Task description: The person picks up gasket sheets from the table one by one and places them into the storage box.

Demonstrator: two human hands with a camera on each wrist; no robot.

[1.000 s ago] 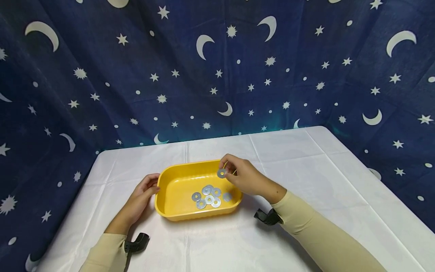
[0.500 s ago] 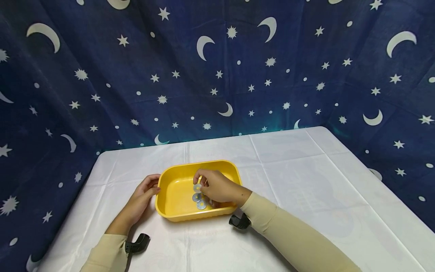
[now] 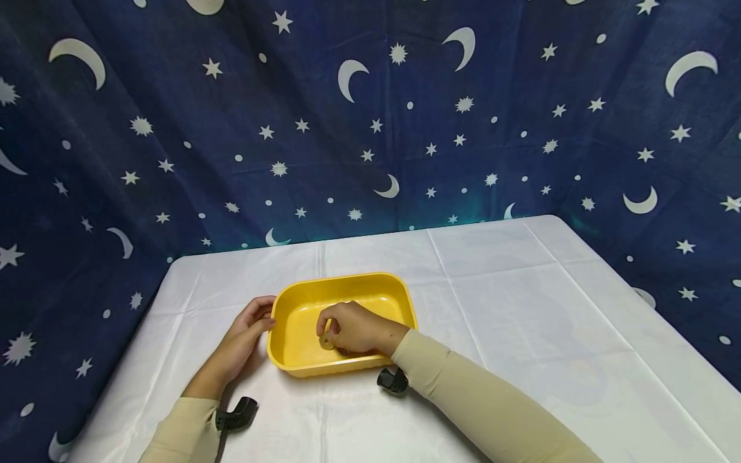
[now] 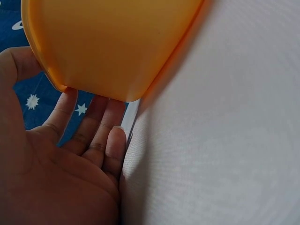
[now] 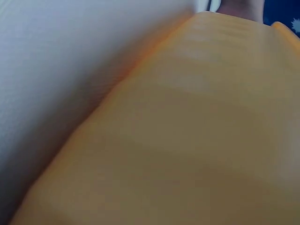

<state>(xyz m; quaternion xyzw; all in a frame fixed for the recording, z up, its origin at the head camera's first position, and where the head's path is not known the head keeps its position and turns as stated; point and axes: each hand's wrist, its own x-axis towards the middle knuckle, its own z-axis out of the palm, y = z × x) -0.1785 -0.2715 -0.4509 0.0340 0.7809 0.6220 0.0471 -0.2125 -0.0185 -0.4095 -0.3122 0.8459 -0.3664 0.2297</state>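
A yellow plastic tray [image 3: 301, 371] sits on the white-covered table in the head view. My left hand [image 3: 240, 341] holds its left end, thumb at the rim and fingers against the outer wall. In the left wrist view, the left hand [image 4: 70, 154] shows these fingertips on the tray's end wall [image 4: 103, 56]. Inside the tray, low over its floor, my right hand [image 3: 356, 328] pinches a round metal washer [image 3: 325, 343] between thumb and forefinger. Any other washers are mostly hidden beneath that hand. Only the tray's outer side wall [image 5: 164, 131] fills most of the right wrist view.
Creased white cloth [image 3: 521, 302] covers the table around the tray. A dark blue curtain [image 3: 324, 161] with moons and stars hangs behind and at both sides. Each wrist carries a black camera mount, such as the left camera mount [image 3: 237, 415].
The right hand has carried a washer from the tray's right end leftward and down to its middle. Washers visible there before are now covered by the hand. The left hand stays at the tray.
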